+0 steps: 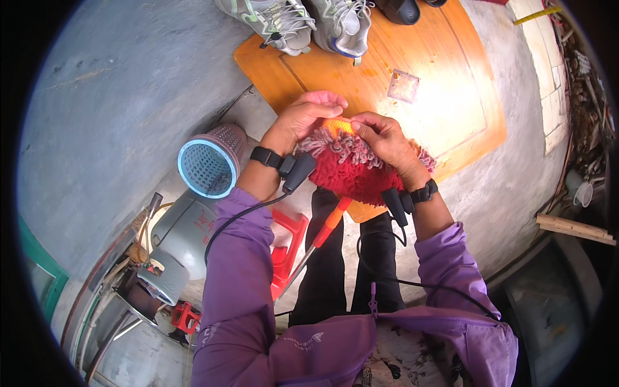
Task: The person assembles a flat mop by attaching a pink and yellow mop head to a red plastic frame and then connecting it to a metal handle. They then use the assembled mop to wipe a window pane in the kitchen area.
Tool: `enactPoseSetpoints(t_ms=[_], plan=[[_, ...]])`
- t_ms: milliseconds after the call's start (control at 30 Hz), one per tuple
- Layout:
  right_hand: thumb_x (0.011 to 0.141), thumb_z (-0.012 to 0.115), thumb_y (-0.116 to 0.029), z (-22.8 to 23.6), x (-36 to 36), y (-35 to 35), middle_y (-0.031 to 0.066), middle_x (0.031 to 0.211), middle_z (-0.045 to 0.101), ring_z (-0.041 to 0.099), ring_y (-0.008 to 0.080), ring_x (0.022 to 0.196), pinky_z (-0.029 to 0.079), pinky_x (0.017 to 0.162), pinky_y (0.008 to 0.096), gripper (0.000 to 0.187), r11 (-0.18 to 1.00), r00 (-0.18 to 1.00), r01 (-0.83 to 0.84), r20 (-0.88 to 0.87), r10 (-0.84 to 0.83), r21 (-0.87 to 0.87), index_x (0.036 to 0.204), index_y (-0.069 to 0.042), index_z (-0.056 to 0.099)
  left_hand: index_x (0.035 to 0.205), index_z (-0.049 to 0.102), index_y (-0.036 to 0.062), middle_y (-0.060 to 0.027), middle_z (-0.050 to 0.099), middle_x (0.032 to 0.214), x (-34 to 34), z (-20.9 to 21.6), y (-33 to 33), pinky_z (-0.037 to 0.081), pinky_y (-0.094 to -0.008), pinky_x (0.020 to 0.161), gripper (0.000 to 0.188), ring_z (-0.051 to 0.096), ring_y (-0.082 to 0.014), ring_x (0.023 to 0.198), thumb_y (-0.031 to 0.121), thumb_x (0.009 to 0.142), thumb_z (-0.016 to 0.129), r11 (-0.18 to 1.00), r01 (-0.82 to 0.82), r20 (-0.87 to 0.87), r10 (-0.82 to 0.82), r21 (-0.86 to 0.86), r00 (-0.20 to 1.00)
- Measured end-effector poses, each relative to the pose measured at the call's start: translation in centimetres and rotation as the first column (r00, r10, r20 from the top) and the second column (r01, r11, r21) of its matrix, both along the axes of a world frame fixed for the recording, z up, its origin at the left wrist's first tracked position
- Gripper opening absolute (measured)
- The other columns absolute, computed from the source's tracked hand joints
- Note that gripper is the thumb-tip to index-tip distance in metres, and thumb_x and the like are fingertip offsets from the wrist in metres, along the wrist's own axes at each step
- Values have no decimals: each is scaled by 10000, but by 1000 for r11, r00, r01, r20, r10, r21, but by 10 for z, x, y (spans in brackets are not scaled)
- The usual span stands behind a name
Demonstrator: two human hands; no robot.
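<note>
Head view: red shaggy mop head (pixel 351 174) held at frame centre, left hand (pixel 303 122) and right hand (pixel 387 138) both pinching grey fringe; strands part-worked, finish not judged.

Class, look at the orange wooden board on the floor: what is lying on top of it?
On the orange board stand two grey sports shoes, a dark shoe and a small grey square. The red mop head and both hands cover its near edge.
</note>
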State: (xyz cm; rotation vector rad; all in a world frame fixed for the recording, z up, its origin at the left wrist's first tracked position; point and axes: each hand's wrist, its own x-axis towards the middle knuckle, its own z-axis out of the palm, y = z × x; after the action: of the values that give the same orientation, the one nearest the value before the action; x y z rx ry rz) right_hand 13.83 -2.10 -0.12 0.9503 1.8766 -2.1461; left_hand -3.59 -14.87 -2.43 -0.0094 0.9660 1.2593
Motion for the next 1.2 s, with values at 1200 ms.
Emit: enactPoseSetpoints(t_ms=[1200], plan=[[920,557,-251,-26,-14,-19,195,808,654,631,386,746,506,656,445,221,712,999,-10,-24,37,702,924,-40,621,1132,575,37,-47,614,962,193,-7,-167,501,-283,763,441,596,-160,899,249,792,757,931,-118,-751,-199,-345,629]])
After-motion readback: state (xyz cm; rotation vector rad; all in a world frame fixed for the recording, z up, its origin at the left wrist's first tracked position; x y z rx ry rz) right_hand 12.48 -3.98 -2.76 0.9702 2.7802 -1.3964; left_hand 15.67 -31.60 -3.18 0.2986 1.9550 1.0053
